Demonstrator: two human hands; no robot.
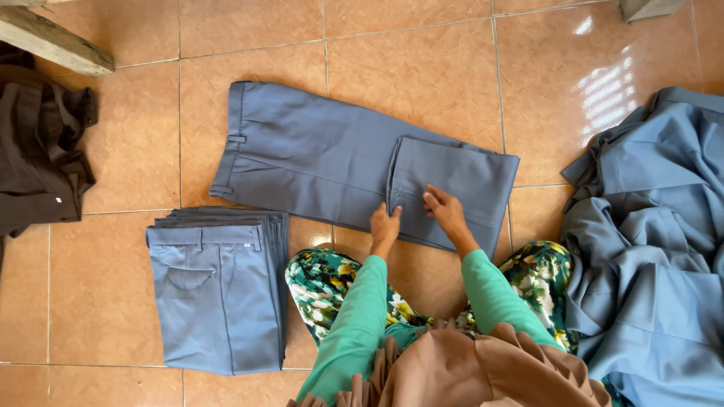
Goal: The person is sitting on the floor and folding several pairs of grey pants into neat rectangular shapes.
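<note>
Left hand: my left hand is flat, fingers together, pressing the fold edge of the grey-blue trousers, just below the centre of the frame.
Right hand: my right hand is spread open, palm down on the folded-back leg ends, right of centre. Neither hand pinches anything; both just press.
Trousers: they lie flat on the tiled floor across the middle of the frame, waistband toward the upper left, leg ends doubled back over the legs at the right.
How they'll handle: light, soft, limp woven cloth, I'd say; it holds a crease but slides a little on the glossy tiles, so flat palms suit it better than fingertips.
Where to take hold: I'd judge the doubled edge under my left hand, or the hem corners at the right, thumb on top and fingers beneath.
Stack: a neat pile of folded trousers sits in the lower left, just beside my knee.
Unfolded heap: a loose heap of the same grey-blue cloth fills the right edge.
Dark garment: a brown one lies at the left edge, under a wooden beam.
</note>
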